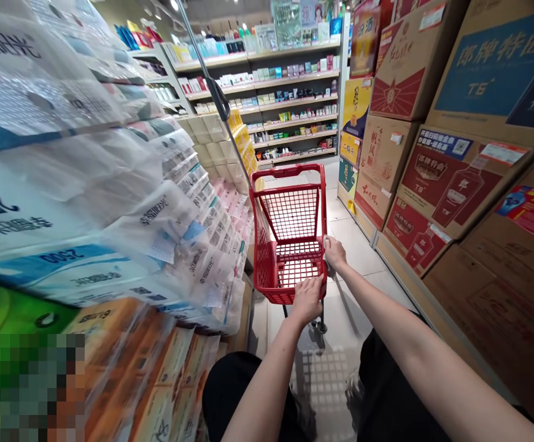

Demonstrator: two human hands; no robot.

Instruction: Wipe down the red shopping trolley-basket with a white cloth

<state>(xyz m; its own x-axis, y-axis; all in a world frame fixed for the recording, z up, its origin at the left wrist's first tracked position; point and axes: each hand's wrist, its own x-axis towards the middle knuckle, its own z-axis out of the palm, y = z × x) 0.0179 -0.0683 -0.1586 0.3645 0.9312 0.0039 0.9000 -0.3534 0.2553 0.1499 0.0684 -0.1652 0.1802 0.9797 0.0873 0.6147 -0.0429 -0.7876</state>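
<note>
A red shopping cart (267,245) with a mesh basket stands in the aisle ahead of me; nothing shows inside the basket. My left hand (307,298) is closed over the near rim of the basket. My right hand (334,252) grips the right rear corner of the cart, fingers wrapped around its edge. Both forearms reach forward from the bottom of the view, above my dark trousers.
Stacked plastic-wrapped tissue packs (110,202) fill the left side close to the cart. Cardboard liquor boxes (437,178) line the right side on a low platform. Shelves of small goods (290,98) close the aisle at the far end. A pale tiled floor (359,245) runs between them.
</note>
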